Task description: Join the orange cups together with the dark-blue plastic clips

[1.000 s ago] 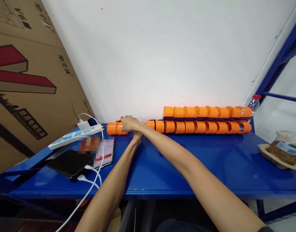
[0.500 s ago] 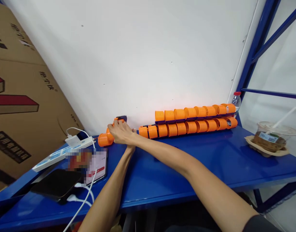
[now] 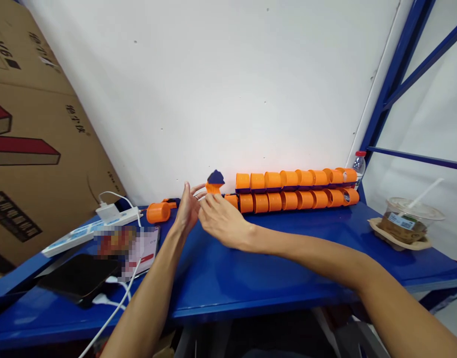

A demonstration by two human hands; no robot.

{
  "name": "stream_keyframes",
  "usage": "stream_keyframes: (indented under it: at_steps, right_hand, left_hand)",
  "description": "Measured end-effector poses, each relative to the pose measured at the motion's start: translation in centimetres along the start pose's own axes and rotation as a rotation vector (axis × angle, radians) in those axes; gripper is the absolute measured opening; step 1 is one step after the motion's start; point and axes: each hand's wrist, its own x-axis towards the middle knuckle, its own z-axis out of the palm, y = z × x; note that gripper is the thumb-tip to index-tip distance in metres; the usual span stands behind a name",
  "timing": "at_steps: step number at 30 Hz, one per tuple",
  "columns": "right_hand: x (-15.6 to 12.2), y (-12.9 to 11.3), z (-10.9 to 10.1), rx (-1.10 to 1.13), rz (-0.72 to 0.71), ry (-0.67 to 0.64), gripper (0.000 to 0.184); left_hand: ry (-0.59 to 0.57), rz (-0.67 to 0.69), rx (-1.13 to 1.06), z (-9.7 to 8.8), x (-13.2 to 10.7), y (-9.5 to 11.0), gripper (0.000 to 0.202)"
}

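My right hand (image 3: 223, 221) is closed around an orange cup-like piece with a dark blue part (image 3: 215, 182), holding it up at the left end of the orange rows. The fingers hide most of the piece. Just left of it is my left hand (image 3: 188, 209), thumb up and fingers apart, its fingertips near the piece; whether they touch it I cannot tell. Two rows of orange cylindrical cups on dark blue bases, a back row (image 3: 288, 179) and a front row (image 3: 289, 201), run along the wall. A separate orange cup (image 3: 158, 212) lies on its side left of my left hand.
On the blue shelf (image 3: 273, 278), a white power strip (image 3: 83, 232), a black device (image 3: 79, 278), a phone (image 3: 148, 248) and white cables (image 3: 118, 313) lie left. A lidded drink cup (image 3: 405, 221) and a bottle (image 3: 358, 164) stand right. A cardboard box (image 3: 38, 149) leans left.
Both hands have moved right from the left-hand cups to the rows' left end. My right hand carries the orange and dark blue piece. My left hand has come out from beneath the right, fingers apart.
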Motion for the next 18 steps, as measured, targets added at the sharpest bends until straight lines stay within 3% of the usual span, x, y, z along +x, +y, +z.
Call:
stream_keyframes:
  at_steps: [4,7,10,12,14,16,18]
  right_hand:
    - [-1.4,-1.1,1.6,0.016,-0.09,-0.12,0.026]
    - [-2.1,-1.0,1.4,0.113,-0.14,-0.134,0.029]
    - [-2.8,0.6,0.3,0.351,-0.187,-0.093,0.028]
    - [-3.2,2.3,-0.3,0.512,-0.073,-0.028,0.028]
    - [-3.7,4.0,-0.3,0.613,0.158,-0.015,0.024]
    - [-4.5,5.3,0.5,0.642,0.354,-0.144,0.02]
    - [-5.6,5.9,2.1,0.612,0.43,-0.358,0.019]
  left_hand:
    - [0.088,0.135,0.273,2.5,-1.3,-0.3,0.055]
    - [0.115,0.083,0.35,3.6,-2.1,-0.6,0.053]
    - [0.146,0.022,0.253,3.4,-2.3,-0.1,0.05]
    - [0.157,0.029,0.122,2.9,-2.2,0.4,0.045]
    - [0.176,0.011,-0.004,2.5,-2.0,0.9,0.038]
    - [0.221,-0.045,-0.08,2.4,-1.9,1.3,0.032]
    - [0.249,-0.1,-0.109,2.5,-2.0,1.4,0.029]
